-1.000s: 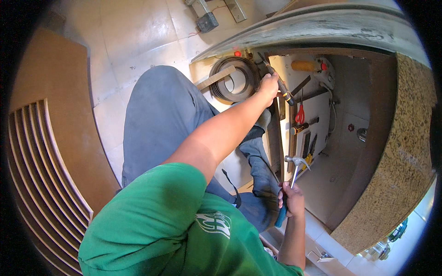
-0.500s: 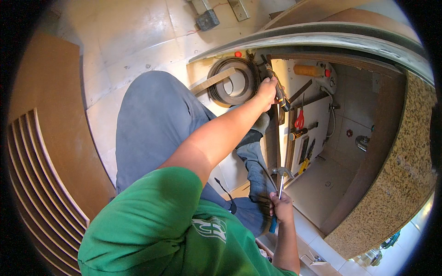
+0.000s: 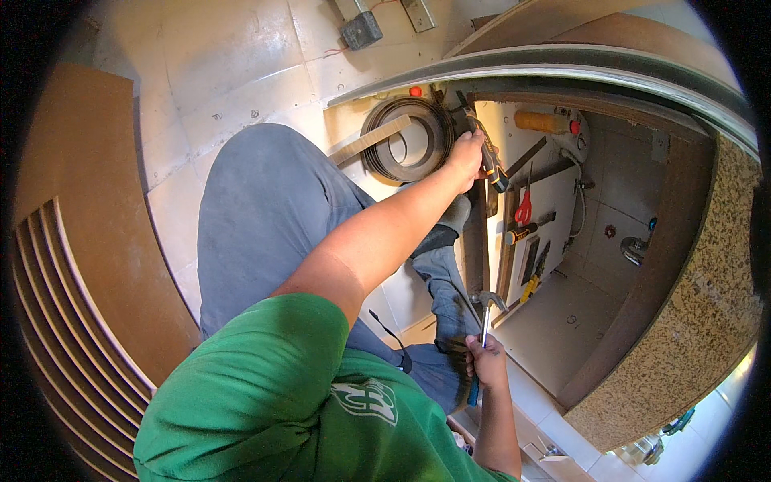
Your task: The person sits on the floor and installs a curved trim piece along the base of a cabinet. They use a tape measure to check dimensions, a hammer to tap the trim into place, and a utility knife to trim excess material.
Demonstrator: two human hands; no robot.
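My left hand (image 3: 468,159) is closed around a black hand tool with yellow marks (image 3: 491,167), near the open front of a cabinet. Its thick end points towards me and its thin dark end points away; the exact kind is unclear. Lower down, my right hand (image 3: 487,361) grips a claw hammer (image 3: 485,320) by its handle, head up, beside my bent leg. The hammer's metal head is close to a dark wooden strip at the cabinet edge. Just left of my left hand lies a coil of dark edging strip (image 3: 376,135), with a light wooden slat (image 3: 365,145) across it.
On a white board lie red-handled scissors (image 3: 524,210), a black-and-orange handled tool (image 3: 520,234) and a yellow tool (image 3: 531,287). An orange bottle (image 3: 540,121) is farther back. A speckled stone slab (image 3: 683,321) borders the cabinet's right. A brown panel (image 3: 104,177) stands left.
The hammer and my right hand have shifted slightly to the left. My left hand keeps its grip on the black tool, almost still.
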